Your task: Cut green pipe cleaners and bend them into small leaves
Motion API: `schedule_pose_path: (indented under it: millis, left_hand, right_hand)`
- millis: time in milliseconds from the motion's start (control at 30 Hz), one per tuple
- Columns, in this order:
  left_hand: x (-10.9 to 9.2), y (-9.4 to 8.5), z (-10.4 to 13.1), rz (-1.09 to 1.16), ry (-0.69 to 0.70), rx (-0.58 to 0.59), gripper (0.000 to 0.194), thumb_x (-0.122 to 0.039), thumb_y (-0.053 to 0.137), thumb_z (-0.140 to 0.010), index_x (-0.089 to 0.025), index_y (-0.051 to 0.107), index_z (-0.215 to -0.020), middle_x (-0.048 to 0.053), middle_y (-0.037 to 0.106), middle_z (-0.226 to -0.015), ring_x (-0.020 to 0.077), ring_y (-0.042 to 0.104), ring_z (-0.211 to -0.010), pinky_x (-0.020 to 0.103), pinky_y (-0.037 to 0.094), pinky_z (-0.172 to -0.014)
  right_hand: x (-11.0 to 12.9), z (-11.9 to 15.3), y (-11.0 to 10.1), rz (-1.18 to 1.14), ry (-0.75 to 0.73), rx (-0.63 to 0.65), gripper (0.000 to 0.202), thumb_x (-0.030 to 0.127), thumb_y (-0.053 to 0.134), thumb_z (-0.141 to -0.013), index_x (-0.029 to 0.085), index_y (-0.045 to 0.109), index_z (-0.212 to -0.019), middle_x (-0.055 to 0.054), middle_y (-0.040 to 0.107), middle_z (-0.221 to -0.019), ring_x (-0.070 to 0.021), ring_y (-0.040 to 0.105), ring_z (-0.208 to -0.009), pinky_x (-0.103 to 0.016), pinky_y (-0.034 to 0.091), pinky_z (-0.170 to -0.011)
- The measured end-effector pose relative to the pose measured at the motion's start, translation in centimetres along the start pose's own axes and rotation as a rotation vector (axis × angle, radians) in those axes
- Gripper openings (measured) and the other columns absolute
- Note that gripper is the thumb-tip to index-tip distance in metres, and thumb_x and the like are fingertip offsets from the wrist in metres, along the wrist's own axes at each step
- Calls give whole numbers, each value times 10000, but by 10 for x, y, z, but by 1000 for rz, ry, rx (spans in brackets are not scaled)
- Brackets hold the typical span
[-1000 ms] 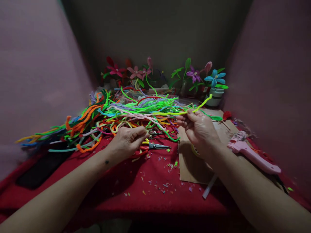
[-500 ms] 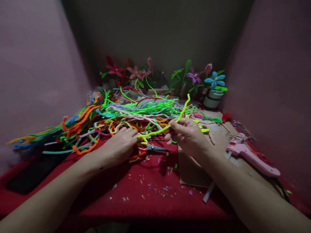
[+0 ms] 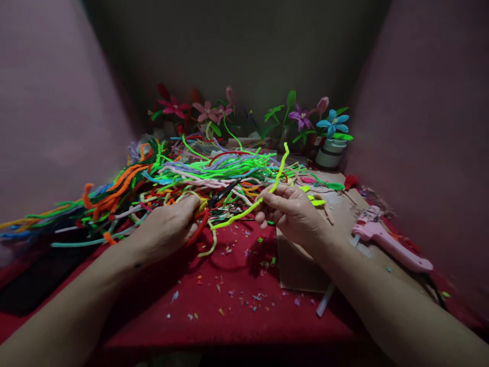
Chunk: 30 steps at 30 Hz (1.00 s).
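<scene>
My left hand (image 3: 171, 224) is closed on the red handles of the scissors (image 3: 222, 195), whose dark blades point up and to the right over the heap of pipe cleaners (image 3: 229, 165). My right hand (image 3: 292, 211) pinches a bright yellow pipe cleaner (image 3: 239, 216) between thumb and fingers. One end of it rises above my fingers, and the other slants down to the left, beneath the blades. A pale yellow curved piece (image 3: 212, 244) lies below the scissors.
Cardboard (image 3: 301, 270) lies at the right with a pink glue gun (image 3: 393, 244) on it. Pipe-cleaner flowers and a white jar (image 3: 330, 154) line the back. A dark flat object (image 3: 34, 280) is at the left. Scraps dot the red cloth (image 3: 214, 326).
My left hand has let go of the yellow pipe cleaner and lifted the scissors off the cloth, blades turned upward. My right hand still pinches the pipe cleaner. The view has shifted slightly.
</scene>
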State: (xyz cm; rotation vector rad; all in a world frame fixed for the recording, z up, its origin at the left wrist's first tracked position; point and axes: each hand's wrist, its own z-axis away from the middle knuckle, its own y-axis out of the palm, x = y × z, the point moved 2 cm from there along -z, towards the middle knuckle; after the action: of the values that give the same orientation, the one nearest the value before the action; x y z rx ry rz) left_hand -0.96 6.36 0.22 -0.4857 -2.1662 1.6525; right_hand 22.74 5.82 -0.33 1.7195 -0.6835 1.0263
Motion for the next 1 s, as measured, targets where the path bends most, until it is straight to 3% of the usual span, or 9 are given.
schedule_pose_path:
  millis: [167,333,533,1000]
  left_hand:
    - [-3,-10,3,83,-71,16,97,-283,347,-819,-206,406,-813,-5,500,-598,151,456,-471,267,305,-494]
    - [-21,-8,8,59,30,18,86,-283,403,-803,-202,404,-774,-18,489,-574,131,436,-446,257,303,-472]
    - [-47,-5,10,-69,123,29,136,-189,320,-830,-173,441,-772,14,531,-531,177,506,-442,285,290,-439]
    - [-48,-1,10,-237,103,18,80,-136,411,-792,-172,468,-749,17,564,-560,206,575,-474,285,294,-420]
  right_hand:
    - [4,-2,1,63,-72,-151,179,270,713,-691,129,603,-703,-17,666,-591,-105,611,-459,-186,491,-409]
    - [6,2,4,117,-138,-275,187,284,713,-697,124,616,-684,-24,667,-599,-105,610,-467,-192,497,-409]
    - [6,6,6,168,-193,-323,140,248,666,-740,121,639,-689,-21,664,-578,-108,616,-473,-197,499,-421]
    - [7,9,8,277,-245,-346,128,232,637,-761,123,648,-696,-6,655,-577,-98,602,-458,-217,515,-451]
